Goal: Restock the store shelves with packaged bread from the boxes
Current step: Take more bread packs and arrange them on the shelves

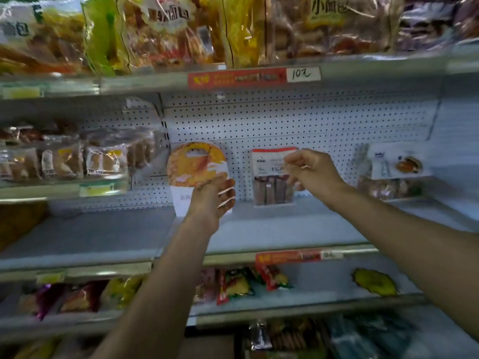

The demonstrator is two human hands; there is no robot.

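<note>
Two hands up at the middle shelf (259, 229), no boxes in view. Nearest, the lower shelves carry scattered packs, with gaps on the right. Left hand (213, 195) has straight, slightly spread fingers against the lower part of the orange round-top bread pack (194, 164), which stands upright against the pegboard back panel (311, 117); looks like steadying it in place, not gripping. Right hand (311, 169) has fingers curled, apparently pinching the top right edge of the red-header pack of brown bars (272, 177), standing just right of the orange one; contact is blurred, so the pinch is a judgement. Further right, a white-label pack (396, 167) stands near the shelf end. Left bay holds a row of small wrapped buns (77, 159). Top shelf is packed with large bread bags (181, 29). Progress: early for this bay, only three packs stand along the back, most of the shelf surface in front is bare, so plenty left to fill.
</note>
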